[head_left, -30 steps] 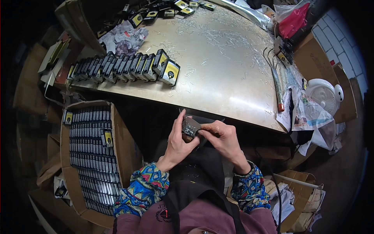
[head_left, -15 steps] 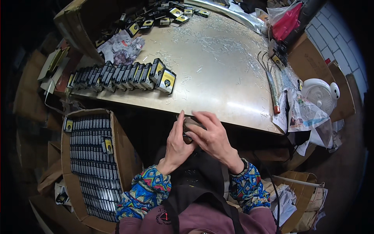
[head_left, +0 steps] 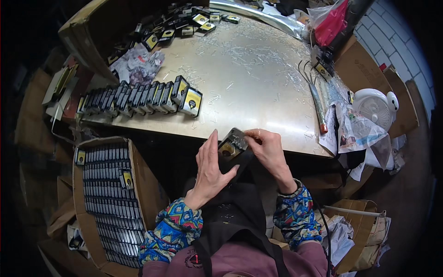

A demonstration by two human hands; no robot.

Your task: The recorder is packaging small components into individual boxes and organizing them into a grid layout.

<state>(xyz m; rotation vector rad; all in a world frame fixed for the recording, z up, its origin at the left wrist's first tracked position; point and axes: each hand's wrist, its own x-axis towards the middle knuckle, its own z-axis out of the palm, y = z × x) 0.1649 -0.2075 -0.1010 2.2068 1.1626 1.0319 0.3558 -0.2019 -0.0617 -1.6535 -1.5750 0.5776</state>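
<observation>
Just off the table's near edge, a small dark box [head_left: 229, 148] with a yellowish patch sits tilted between my two hands. My left hand [head_left: 206, 168] cradles it, long fingers up its left side and thumb at its lower edge. At the box's upper right corner, the thumb and fingers of my right hand [head_left: 268, 152] are pinched together. Whether a thin piece lies in that pinch I cannot make out. A row of small black-and-yellow boxes [head_left: 138, 98] leans along the table's left edge, beyond my left hand.
Thin clear or metallic slivers [head_left: 258, 55] lie scattered over the table [head_left: 249, 99]. A carton [head_left: 78, 184] packed with similar boxes stands at lower left. More boxes [head_left: 175, 30] are heaped at the back. A wire-pronged tool [head_left: 318, 108] and a white fan [head_left: 374, 110] are at the right.
My right hand has moved right and its fingers have drawn together in a pinch. The box, mostly covered before, now shows higher up between the hands. The view has shifted slightly.
</observation>
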